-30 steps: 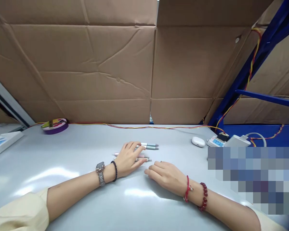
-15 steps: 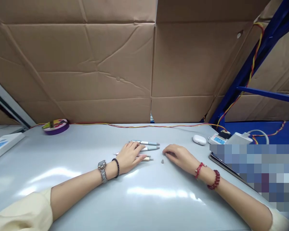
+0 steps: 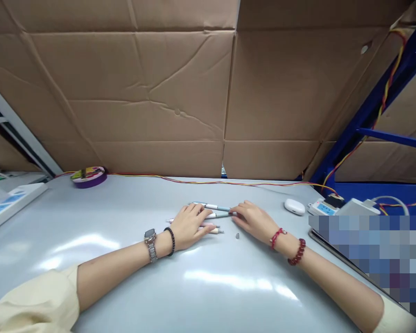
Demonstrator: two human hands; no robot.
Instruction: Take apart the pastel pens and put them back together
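My left hand lies palm down across several pens, its fingers extended and its thumb apart; it covers their middles. Farthest away is a white and blue-grey pen. Nearer to me comes a second white and blue-grey pen, its tip between the fingertips of my right hand, which are closed in a pinch. A pen with a cream grip pokes out beneath my left thumb, beside a pinkish pen. A small grey cone-shaped piece sits on the table just below my right fingers.
A white earbud case and a power strip with chargers are at the right. A purple-edged tape roll lies at the back left, near another power strip. Cardboard walls the back of the grey table.
My right hand has moved left and its fingertips have closed on the tip of the second pen. My left hand stays over the pens. The view has shifted slightly.
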